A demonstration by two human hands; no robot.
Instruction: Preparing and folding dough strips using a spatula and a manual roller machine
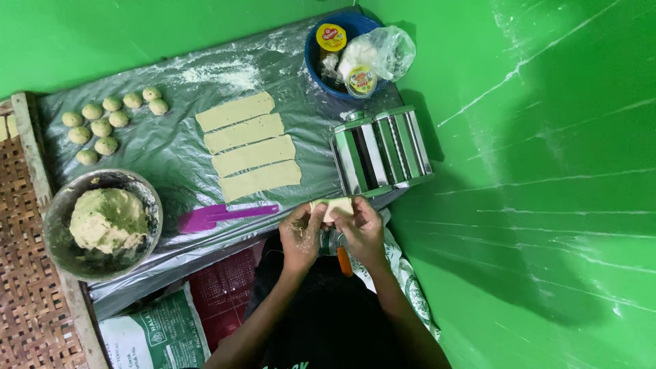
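1. Both hands, left (301, 236) and right (362, 229), pinched a small piece of dough (333, 207) between them, just in front of the metal pasta roller (380, 150).
2. The dough looked soft, light and easily torn; holding it gently by its ends seemed best.
3. Four flat strips (251, 147) lay on the plastic-covered tabletop (178, 157), near a purple scraper (222, 216), dough balls (109, 123) and a bowl (61, 205).
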